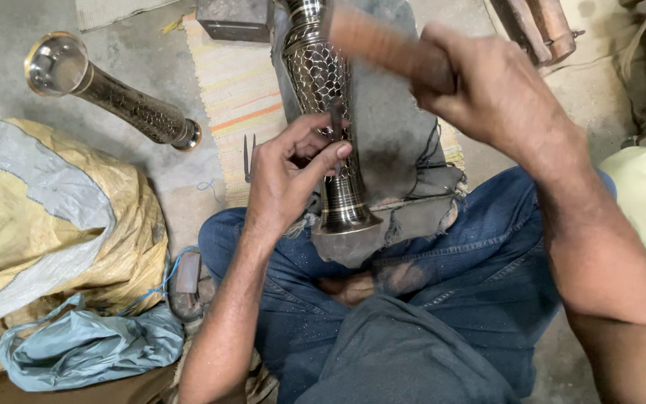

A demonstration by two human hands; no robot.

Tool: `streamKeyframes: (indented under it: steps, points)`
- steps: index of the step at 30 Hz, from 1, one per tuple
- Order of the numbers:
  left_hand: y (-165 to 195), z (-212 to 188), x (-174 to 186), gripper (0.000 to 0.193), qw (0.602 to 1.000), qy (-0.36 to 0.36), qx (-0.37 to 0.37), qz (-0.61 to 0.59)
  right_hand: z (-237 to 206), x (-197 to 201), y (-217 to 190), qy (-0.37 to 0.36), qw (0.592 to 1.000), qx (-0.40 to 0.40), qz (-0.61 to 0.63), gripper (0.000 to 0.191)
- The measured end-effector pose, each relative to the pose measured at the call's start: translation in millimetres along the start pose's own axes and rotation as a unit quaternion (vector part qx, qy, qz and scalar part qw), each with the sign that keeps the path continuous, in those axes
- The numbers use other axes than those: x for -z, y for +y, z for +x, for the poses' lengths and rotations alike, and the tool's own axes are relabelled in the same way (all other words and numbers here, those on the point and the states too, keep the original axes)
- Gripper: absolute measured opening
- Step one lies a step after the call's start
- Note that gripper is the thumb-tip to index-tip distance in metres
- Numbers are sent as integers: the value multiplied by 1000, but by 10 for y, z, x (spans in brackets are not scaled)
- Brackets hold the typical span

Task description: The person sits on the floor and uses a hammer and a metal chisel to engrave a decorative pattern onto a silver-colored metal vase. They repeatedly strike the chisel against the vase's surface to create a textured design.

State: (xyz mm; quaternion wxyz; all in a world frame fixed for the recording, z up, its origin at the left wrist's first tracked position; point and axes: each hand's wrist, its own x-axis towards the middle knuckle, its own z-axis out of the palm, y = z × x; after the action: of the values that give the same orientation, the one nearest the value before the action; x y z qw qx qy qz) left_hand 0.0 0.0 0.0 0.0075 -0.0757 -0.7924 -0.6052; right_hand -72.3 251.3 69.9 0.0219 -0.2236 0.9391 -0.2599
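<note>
A tall engraved metal vase lies lengthwise on a dark cloth over my lap, its flared base toward me. My left hand pinches a small dark chisel against the vase's patterned side. Above and to the right, my right hand grips the blurred wooden handle of a mallet. The mallet's head is out of view.
A second engraved vase lies on the concrete floor at upper left. A yellow and grey sack and a blue-grey bag sit at left. A striped mat lies under the work, with a dark metal block at top.
</note>
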Motion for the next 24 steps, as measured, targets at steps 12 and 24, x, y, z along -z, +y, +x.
streamKeyframes:
  steps: [12,24]
  points:
    - [-18,168,101,40,974,-139,-135,117,-452,-373,373,36,993,-58,93,23]
    - [-77,-3,242,34,992,59,-48,-103,-829,-528,-47,99,989,112,13,34]
